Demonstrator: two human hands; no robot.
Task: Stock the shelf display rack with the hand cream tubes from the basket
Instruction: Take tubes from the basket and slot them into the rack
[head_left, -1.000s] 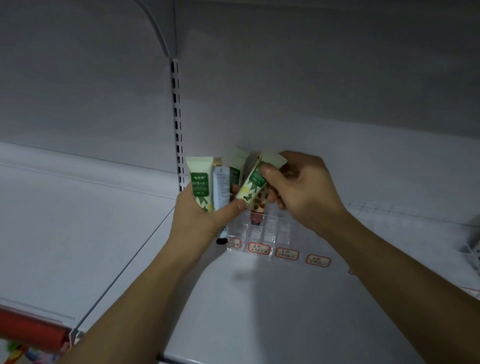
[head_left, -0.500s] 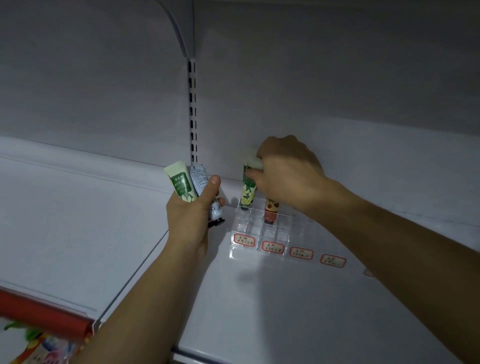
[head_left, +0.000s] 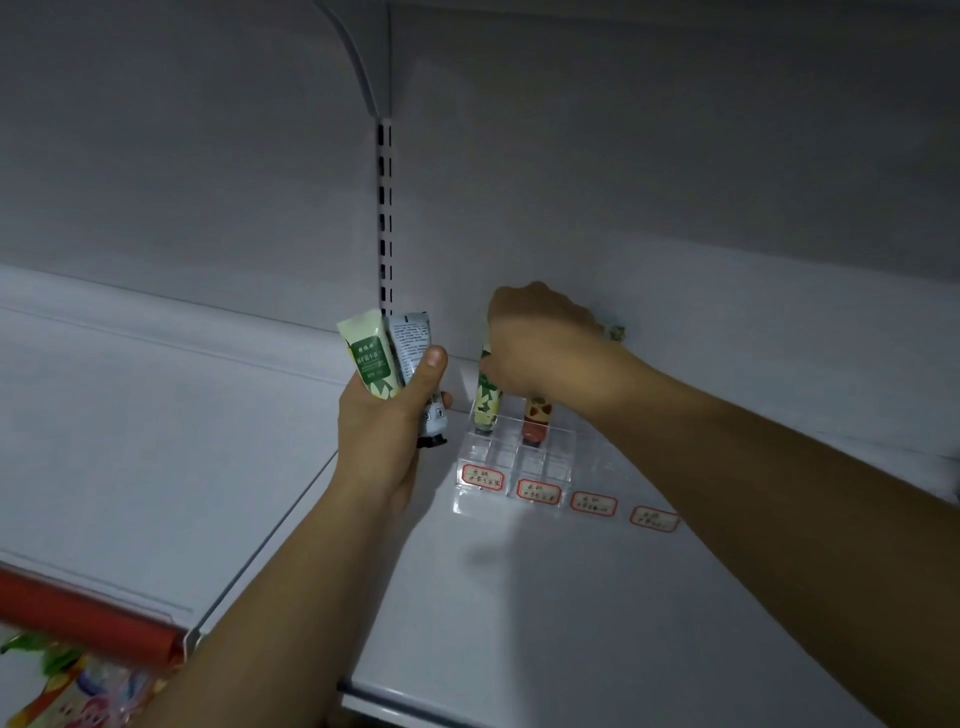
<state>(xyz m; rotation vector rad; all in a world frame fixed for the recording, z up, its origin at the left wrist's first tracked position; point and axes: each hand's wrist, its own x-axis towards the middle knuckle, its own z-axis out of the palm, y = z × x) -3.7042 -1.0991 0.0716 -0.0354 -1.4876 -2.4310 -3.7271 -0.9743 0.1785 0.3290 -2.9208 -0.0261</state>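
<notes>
The right hand (head_left: 540, 348), which a second ago held the yellow-green leaf-print hand cream tube (head_left: 487, 395) in the air beside the left hand, now pinches its top and stands it cap-down in the back-left slot of the clear acrylic display rack (head_left: 511, 467), just left of the orange patterned tube (head_left: 537, 421) already seated there. The left hand (head_left: 387, 415) still grips a pale green tube (head_left: 366, 358) and a white black-capped tube (head_left: 415, 353), left of the rack. One more tube seems nearly stocked; two remain in hand.

Single head-worn view, facing forward and slightly down, close over the white shelf (head_left: 571, 597), at arm's reach
</notes>
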